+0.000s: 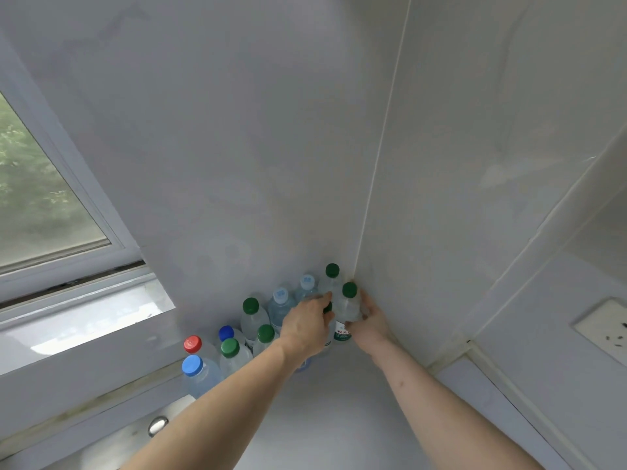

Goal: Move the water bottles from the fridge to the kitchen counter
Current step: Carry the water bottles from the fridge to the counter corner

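Note:
Several clear water bottles with green, blue, pale blue and red caps stand on the white kitchen counter [339, 401], lined up along the back wall into the corner. My right hand [371, 322] grips a green-capped bottle [347, 308] close to the corner wall. My left hand [307, 329] is wrapped around another bottle just left of it; only that bottle's green cap edge [327, 307] and lower body show past my fingers. A further green-capped bottle [331, 278] stands in the very corner behind both hands.
A window [44, 198] with a sill fills the left side. A round metal fitting [157, 425] sits by the counter's front left. A wall socket [607, 325] is on the right wall. White walls meet in the corner behind the bottles.

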`<state>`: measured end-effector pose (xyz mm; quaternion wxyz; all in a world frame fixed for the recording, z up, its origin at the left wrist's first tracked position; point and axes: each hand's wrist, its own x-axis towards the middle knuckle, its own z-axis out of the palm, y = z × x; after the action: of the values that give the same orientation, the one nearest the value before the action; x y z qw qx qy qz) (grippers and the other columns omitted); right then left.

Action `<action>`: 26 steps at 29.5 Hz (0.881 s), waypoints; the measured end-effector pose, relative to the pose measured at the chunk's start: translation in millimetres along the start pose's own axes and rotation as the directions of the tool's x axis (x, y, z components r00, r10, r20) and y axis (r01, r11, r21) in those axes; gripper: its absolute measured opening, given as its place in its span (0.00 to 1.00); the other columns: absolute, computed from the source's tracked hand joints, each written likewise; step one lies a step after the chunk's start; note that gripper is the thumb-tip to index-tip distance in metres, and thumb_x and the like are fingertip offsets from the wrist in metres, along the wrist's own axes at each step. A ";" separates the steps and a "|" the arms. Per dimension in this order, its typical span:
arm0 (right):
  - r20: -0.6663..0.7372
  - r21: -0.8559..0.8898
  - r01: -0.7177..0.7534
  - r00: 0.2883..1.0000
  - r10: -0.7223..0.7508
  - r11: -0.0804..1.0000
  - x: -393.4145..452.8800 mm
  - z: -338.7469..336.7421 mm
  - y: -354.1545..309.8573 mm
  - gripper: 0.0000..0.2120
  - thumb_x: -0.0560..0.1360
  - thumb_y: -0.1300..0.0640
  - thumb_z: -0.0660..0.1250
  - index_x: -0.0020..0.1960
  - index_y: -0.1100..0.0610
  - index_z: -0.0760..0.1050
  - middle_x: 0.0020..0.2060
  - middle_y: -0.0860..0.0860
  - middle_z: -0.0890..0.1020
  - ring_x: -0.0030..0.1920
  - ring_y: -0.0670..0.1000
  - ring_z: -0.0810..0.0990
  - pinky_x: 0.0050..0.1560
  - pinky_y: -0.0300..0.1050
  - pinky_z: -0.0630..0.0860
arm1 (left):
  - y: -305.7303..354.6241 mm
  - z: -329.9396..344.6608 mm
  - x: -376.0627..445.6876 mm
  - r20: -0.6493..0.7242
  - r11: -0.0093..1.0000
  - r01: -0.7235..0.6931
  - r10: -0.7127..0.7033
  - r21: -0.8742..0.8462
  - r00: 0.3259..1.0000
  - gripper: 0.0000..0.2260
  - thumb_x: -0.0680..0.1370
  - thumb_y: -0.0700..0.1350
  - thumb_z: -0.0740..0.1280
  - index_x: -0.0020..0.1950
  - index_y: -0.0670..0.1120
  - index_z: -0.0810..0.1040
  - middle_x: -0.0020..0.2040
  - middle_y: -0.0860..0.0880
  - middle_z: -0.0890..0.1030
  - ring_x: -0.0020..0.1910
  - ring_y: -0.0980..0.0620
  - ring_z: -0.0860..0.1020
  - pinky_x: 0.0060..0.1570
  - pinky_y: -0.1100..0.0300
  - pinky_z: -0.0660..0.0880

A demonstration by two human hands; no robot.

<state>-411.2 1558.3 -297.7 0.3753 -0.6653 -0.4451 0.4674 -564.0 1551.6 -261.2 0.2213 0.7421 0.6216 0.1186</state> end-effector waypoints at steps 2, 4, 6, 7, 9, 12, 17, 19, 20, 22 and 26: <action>0.006 -0.060 0.020 1.000 -0.020 0.998 -13.1 -3.3 -4.2 0.36 0.76 0.65 0.71 0.76 0.37 0.68 0.63 0.35 0.79 0.66 0.46 0.78 0.68 0.47 0.77 | -2.3 -1.7 -4.1 0.064 0.999 -0.029 0.027 0.029 0.998 0.23 0.86 0.47 0.60 0.81 0.49 0.62 0.80 0.45 0.65 0.69 0.39 0.75 0.64 0.46 0.75; 0.027 -0.087 0.040 0.999 -0.038 0.995 -30.8 -7.6 -10.1 0.34 0.77 0.65 0.71 0.73 0.35 0.68 0.57 0.29 0.76 0.63 0.42 0.76 0.65 0.44 0.75 | -4.1 -5.1 -14.1 0.089 0.998 -0.054 0.051 0.026 0.995 0.28 0.85 0.46 0.60 0.84 0.50 0.54 0.84 0.44 0.54 0.71 0.39 0.74 0.65 0.49 0.74; 0.043 -0.090 0.026 0.999 -0.022 0.996 -50.4 -10.5 -13.5 0.33 0.78 0.67 0.69 0.72 0.37 0.66 0.52 0.31 0.75 0.57 0.41 0.76 0.60 0.41 0.75 | -3.7 -10.6 -30.4 0.069 0.997 -0.069 0.071 -0.035 0.995 0.29 0.84 0.44 0.60 0.84 0.51 0.54 0.84 0.45 0.52 0.69 0.39 0.75 0.63 0.51 0.75; 0.051 -0.096 0.018 0.999 -0.013 0.995 -60.7 -10.6 -13.0 0.33 0.78 0.68 0.68 0.74 0.38 0.66 0.54 0.34 0.75 0.59 0.43 0.78 0.60 0.42 0.77 | -3.7 -14.5 -41.6 0.045 0.994 -0.076 0.080 -0.077 0.996 0.29 0.84 0.42 0.61 0.84 0.52 0.57 0.84 0.45 0.54 0.70 0.39 0.75 0.64 0.52 0.74; 0.055 -0.127 0.020 0.998 -0.013 0.992 -84.7 -11.6 -10.2 0.35 0.77 0.69 0.69 0.76 0.42 0.68 0.61 0.39 0.77 0.68 0.47 0.77 0.61 0.45 0.78 | -5.0 -23.8 -70.4 -0.003 0.983 -0.104 0.105 -0.153 0.994 0.25 0.82 0.41 0.62 0.80 0.53 0.66 0.82 0.48 0.60 0.73 0.43 0.72 0.66 0.55 0.72; 0.075 -0.154 0.067 0.996 -0.056 0.986 -124.6 -21.8 -3.5 0.33 0.77 0.69 0.67 0.74 0.40 0.70 0.65 0.43 0.77 0.73 0.47 0.73 0.67 0.46 0.76 | -11.5 -31.7 -122.4 -0.034 0.961 -0.148 0.144 -0.233 0.989 0.19 0.83 0.44 0.64 0.73 0.56 0.75 0.76 0.56 0.68 0.73 0.54 0.70 0.69 0.61 0.69; 0.091 -0.124 0.051 0.995 -0.040 0.991 -199.4 -40.1 9.2 0.31 0.80 0.68 0.64 0.65 0.32 0.73 0.68 0.44 0.78 0.71 0.44 0.74 0.60 0.33 0.73 | -15.3 -28.1 -194.2 -0.057 0.931 -0.119 0.105 -0.346 0.993 0.14 0.83 0.48 0.66 0.67 0.63 0.78 0.71 0.64 0.71 0.68 0.63 0.72 0.65 0.62 0.72; 0.069 -0.105 0.034 0.997 -0.026 0.994 -238.3 -44.9 19.6 0.28 0.81 0.66 0.64 0.68 0.34 0.73 0.68 0.41 0.77 0.70 0.41 0.74 0.60 0.31 0.73 | -13.2 -23.4 -221.5 -0.028 0.919 -0.110 0.108 -0.377 0.994 0.14 0.83 0.49 0.66 0.66 0.65 0.77 0.71 0.66 0.70 0.66 0.64 0.73 0.61 0.67 0.72; 0.070 -0.105 0.035 0.997 -0.027 0.994 -253.7 -49.0 23.1 0.27 0.81 0.65 0.65 0.70 0.36 0.74 0.69 0.39 0.76 0.70 0.39 0.73 0.61 0.31 0.73 | -10.2 -22.3 -231.9 -0.013 0.916 -0.113 0.117 -0.385 0.993 0.14 0.83 0.50 0.66 0.66 0.65 0.77 0.71 0.67 0.69 0.65 0.65 0.73 0.59 0.70 0.71; 0.062 -0.105 0.035 0.998 -0.029 0.994 -279.4 -58.2 26.5 0.25 0.81 0.62 0.67 0.72 0.38 0.73 0.70 0.36 0.75 0.70 0.37 0.72 0.66 0.32 0.71 | -4.4 -20.3 -246.8 0.036 0.914 -0.124 0.149 -0.386 0.988 0.14 0.83 0.51 0.66 0.67 0.66 0.76 0.71 0.68 0.68 0.63 0.69 0.72 0.57 0.74 0.69; -0.036 -0.144 -0.008 0.999 0.002 0.989 -326.6 -83.8 38.6 0.25 0.83 0.61 0.65 0.72 0.36 0.72 0.70 0.31 0.72 0.70 0.34 0.70 0.68 0.32 0.69 | 22.0 -12.6 -259.9 0.149 0.925 -0.195 0.254 -0.325 0.956 0.15 0.83 0.54 0.66 0.69 0.66 0.73 0.72 0.68 0.66 0.48 0.68 0.76 0.49 0.73 0.69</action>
<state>-376.3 1231.0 -215.4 0.3328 -0.7000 -0.4694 0.4230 -602.4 1297.7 -214.0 0.3766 0.7730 0.4823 0.1676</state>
